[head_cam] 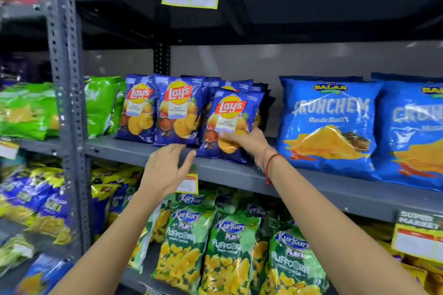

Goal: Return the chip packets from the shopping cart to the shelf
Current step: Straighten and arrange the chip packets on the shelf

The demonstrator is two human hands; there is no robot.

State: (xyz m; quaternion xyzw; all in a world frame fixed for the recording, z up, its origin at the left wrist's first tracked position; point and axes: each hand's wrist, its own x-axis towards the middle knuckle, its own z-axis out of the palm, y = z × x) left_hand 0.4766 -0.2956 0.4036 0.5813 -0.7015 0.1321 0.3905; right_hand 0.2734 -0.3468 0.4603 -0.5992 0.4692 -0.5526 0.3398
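The blue Lay's packet [230, 124] under the right hand stands upright on the grey metal shelf [239, 172], long axis vertical, top seam uppermost and printed front facing outward, leaning slightly back against the packets behind it. It is the rightmost of three blue Lay's packets with fronts clearly showing; the other two [177, 112] stand upright just to its left, side by side and overlapping. Further blue packets are stacked behind the held one, their number not determinable. The right hand [247, 140] is closed on the packet's lower right corner, thumb across the front face and fingers hidden behind the bag, so the packet rises up and to the left of the grip. A red thread band [271, 163] circles that wrist. The left hand [165, 170] is open, fingers loosely spread, holding nothing; its fingertips reach the shelf's front edge just below the middle packet, and contact with the packet cannot be confirmed. To the right on the same shelf stand two large light-blue Crunchem packets [328, 122], the second cut by the frame edge. Green packets [100, 105] sit to the left of the Lay's row. On the shelf below, at least three green Kurkure Puffcorn packets [230, 254] face forward. A yellow price tag [189, 183] hangs from the shelf edge beside the left hand.
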